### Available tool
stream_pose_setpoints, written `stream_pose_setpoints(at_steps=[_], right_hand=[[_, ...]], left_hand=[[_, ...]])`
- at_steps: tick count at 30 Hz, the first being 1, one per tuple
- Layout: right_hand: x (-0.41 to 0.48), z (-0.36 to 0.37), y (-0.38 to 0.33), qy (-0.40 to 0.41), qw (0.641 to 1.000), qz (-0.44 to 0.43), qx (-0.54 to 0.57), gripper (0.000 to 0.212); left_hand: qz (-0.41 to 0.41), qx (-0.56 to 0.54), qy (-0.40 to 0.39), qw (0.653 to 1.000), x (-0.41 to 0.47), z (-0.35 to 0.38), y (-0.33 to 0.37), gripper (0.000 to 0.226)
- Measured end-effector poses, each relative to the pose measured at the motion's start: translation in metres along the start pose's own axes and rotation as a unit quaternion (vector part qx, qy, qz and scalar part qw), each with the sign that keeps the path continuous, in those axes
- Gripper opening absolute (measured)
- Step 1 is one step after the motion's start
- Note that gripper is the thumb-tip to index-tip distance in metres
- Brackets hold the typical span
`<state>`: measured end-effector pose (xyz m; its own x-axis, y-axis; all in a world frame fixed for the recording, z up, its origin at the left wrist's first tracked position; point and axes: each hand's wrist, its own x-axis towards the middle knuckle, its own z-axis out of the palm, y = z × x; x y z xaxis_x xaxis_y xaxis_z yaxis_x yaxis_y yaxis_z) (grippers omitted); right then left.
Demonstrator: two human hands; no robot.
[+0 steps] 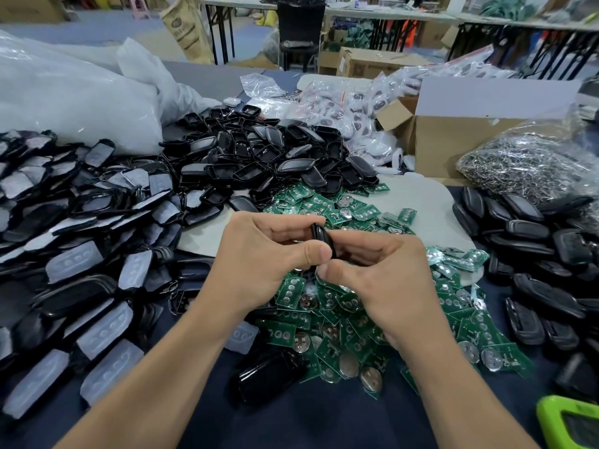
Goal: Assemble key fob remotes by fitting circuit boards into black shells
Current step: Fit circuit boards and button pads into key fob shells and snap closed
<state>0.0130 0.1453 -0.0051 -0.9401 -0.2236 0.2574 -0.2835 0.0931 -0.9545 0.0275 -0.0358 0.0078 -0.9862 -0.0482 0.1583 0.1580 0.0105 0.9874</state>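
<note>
Both hands' fingers (311, 254) pinch black shell (321, 236) above circuit boards (327, 306).

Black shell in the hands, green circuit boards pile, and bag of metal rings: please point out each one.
black shell (321, 236), head view, on its glossy top edge between the thumbs.
green circuit boards (337, 322), head view, in the middle of the pile below the hands.
bag of metal rings (525, 163), head view, on the bag's clear front.

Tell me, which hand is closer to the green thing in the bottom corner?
Right. The right hand is on the same side as the green thing, though well above it; the left hand is further left.
</note>
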Motion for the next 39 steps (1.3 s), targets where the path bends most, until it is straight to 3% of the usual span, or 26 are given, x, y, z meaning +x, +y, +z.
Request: stream_pose_setpoints(at_steps=[9,14,20,24,27,32,39], right_hand=[[0.0,-0.003,-0.003,-0.011,0.999,0.013,-0.048,0.047],[-0.005,0.003,-0.005,0.026,0.992,-0.003,-0.123,0.046],[-0.008,0.013,-0.009,0.029,0.984,-0.025,-0.174,0.067],[-0.007,0.016,-0.007,0.042,0.978,-0.031,-0.202,0.058],[-0.009,0.018,-0.009,0.05,0.973,-0.038,-0.224,0.066],[-0.009,0.015,-0.001,0.06,0.968,-0.026,-0.244,0.048],[-0.009,0.017,-0.004,0.073,0.962,-0.027,-0.263,0.048]], left_hand=[[-0.016,0.038,-0.01,0.999,-0.002,-0.003,0.002,0.044],[-0.04,0.048,0.018,0.998,-0.002,0.002,0.003,0.013],[-0.039,0.071,0.044,0.996,0.0,0.006,0.002,0.026],[-0.044,0.063,0.056,0.995,0.001,0.008,0.001,0.032],[-0.055,0.055,0.056,0.995,0.001,0.008,0.001,0.035],[-0.099,0.055,0.057,0.992,0.001,0.011,-0.003,0.02],[-0.128,0.07,0.058,0.988,0.0,0.011,-0.003,0.014]])
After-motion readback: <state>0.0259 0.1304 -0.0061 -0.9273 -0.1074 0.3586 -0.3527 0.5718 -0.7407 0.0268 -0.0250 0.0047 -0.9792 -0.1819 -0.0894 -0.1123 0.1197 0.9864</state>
